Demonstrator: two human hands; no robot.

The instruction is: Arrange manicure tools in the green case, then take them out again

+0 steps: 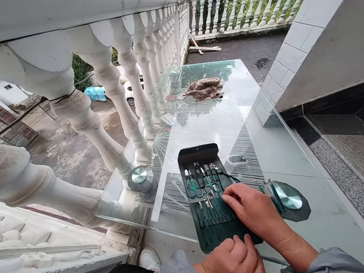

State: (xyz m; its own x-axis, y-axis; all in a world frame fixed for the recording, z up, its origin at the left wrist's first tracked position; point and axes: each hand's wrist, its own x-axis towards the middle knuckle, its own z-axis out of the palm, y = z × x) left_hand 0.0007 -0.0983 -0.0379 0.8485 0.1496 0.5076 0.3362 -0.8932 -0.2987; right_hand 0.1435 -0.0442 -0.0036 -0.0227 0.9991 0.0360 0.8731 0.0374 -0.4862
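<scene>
The green tool case (219, 232) lies unfolded on the glass table (275, 153), directly under and to the left of the right fingertips, its near edge beside the left knuckles. Judged by appearance, the case is light, with a flexible leather-like cover that could slide on smooth glass; its rim beside the left fingers is the sound place to steady it. The slim metal tools, including the scissors (194, 192) left of the right fingertips and the nail clipper (197, 171) beyond them, would likely be light, rigid and somewhat slippery, best taken by handle or shank, clear of points and edges. The right hand (256, 203) reaches in from the right, wrist low, back of the hand uppermost, thumb and forefinger drawn close together over the case's right side; whether a tool is pinched between them cannot be told. The left hand (233, 263) is set nearer the body, fingers curled inward at the case's near right corner; whether they grip the rim is hidden. Several loose slim tools (276, 197) lie just right of the right hand, and a brown cloth (205, 89) rests well beyond both sets of fingers.
</scene>
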